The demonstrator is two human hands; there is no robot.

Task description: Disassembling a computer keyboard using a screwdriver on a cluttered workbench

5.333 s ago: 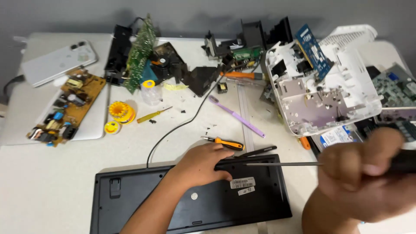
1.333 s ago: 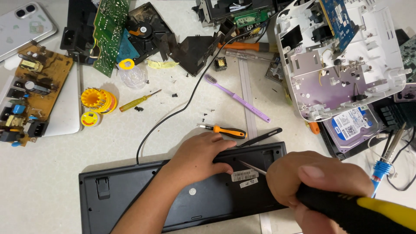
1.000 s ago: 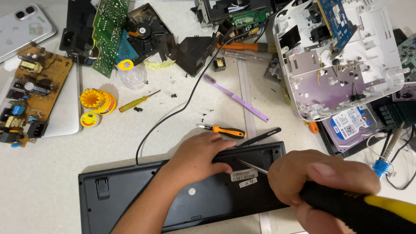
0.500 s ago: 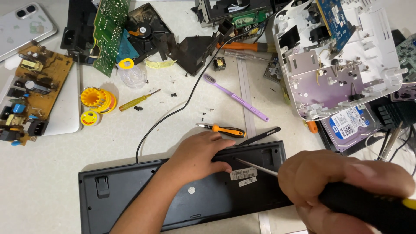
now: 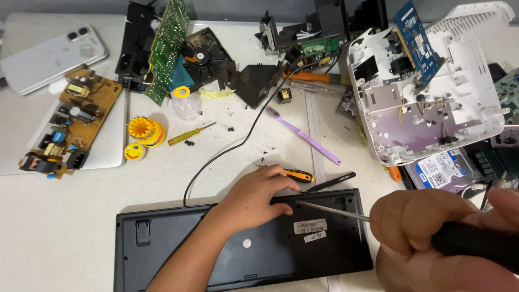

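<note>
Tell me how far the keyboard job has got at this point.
Done: the black keyboard lies face down. In hand: the left hand presses its back while the right hand points a screwdriver at its top edge. Left: the back cover is still on.

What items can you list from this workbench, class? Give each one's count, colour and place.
keyboard: one, black, face down, near edge
screwdriver: one, black handle, tip on keyboard back
small screwdriver: one, orange and black, above keyboard
toothbrush: one, purple, centre
yellow screwdriver: one, left of centre
solder spools: two, yellow, left
brown circuit board: one, far left
green circuit board: one, upright, top
phone: one, white, top left
white casing: one, opened, right
hard drive: one, silver, right
left hand: pressing on keyboard
right hand: gripping screwdriver
</note>
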